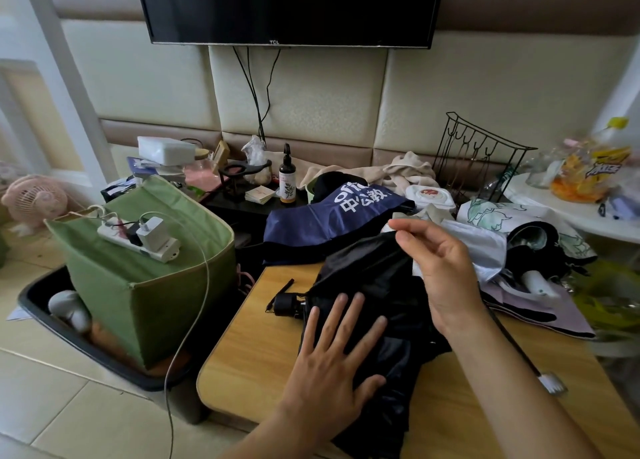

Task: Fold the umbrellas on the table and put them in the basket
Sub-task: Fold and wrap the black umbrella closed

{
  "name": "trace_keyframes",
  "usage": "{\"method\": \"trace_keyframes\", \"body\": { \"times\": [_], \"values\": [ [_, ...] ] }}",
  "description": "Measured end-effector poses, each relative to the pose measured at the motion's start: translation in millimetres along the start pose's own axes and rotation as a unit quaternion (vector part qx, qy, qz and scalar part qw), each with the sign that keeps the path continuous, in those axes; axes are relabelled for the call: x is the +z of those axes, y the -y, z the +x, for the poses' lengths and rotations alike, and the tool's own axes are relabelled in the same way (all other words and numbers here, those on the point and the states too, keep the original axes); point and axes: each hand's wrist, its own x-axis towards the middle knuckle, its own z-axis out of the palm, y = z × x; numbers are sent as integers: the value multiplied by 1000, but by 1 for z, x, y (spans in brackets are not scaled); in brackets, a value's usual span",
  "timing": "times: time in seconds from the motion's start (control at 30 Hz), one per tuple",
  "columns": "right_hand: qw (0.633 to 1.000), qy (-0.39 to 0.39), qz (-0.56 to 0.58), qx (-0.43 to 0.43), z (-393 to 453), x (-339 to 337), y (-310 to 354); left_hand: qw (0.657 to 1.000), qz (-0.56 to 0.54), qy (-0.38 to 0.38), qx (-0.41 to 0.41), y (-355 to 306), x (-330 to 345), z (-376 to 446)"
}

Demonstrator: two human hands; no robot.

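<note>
On table: black umbrella.
Left hand: flat, pressing canopy.
Right hand: pinching fabric edge.
Risk: folds springing loose (slippery cloth).

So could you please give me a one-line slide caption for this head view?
Left hand flattens a black umbrella on the table; right hand pinches its canopy.

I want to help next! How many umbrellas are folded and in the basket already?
None that I can see. The green basket shows only a power strip on top. The left hand presses the black umbrella flat while right-hand fingers pinch its fabric. The navy umbrella still waits.
</note>
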Motion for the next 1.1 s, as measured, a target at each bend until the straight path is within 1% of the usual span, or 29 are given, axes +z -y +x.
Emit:
{"method": "trace_keyframes", "body": {
  "times": [0.03,0.1,0.17,0.2,0.3,0.37,0.43,0.5,0.53,0.57,0.6,0.67,0.7,0.77,0.87,0.97,1.1],
  "values": [
    [1000,-1,1,31,1,-3,-1,1000,-2,7,3,1,1,1],
    [990,32,-36,135,2,-9,1,1000,-13,25,6,2,4,2],
    [960,88,-107,242,-1,-13,-2,999,-27,44,3,3,5,2],
    [945,101,-140,276,-3,-14,-6,998,-39,46,1,4,3,2],
    [917,100,-236,304,-10,-12,-16,995,-103,11,-12,4,-12,9],
    [916,90,-250,301,-10,-13,-27,983,-178,-41,-31,6,-25,15],
    [931,52,-219,287,-10,-10,-27,952,-270,-112,-90,9,-37,22],
    [957,3,-105,272,-10,-7,-22,918,-316,-184,-152,15,-44,25],
    [962,-6,-34,271,-10,-6,-20,910,-319,-204,-168,18,-48,26],
    [961,-4,34,275,-10,-5,-18,910,-318,-204,-172,20,-51,27],
    [956,0,91,277,-10,-3,-17,915,-319,-188,-162,22,-53,28],
    [940,9,145,309,-12,0,-15,921,-338,-135,-140,25,-53,29],
    [929,24,146,340,-13,1,-15,919,-351,-119,-136,25,-53,30],
    [905,66,119,402,-17,4,-15,915,-360,-113,-143,24,-49,30],
    [891,85,87,438,-17,2,-16,917,-340,-130,-161,22,-48,30],
    [889,68,86,445,-15,1,-18,915,-336,-150,-166,25,-51,31],
    [899,11,113,422,-10,4,-25,908,-343,-151,-187,29,-56,32]
  ]
}}
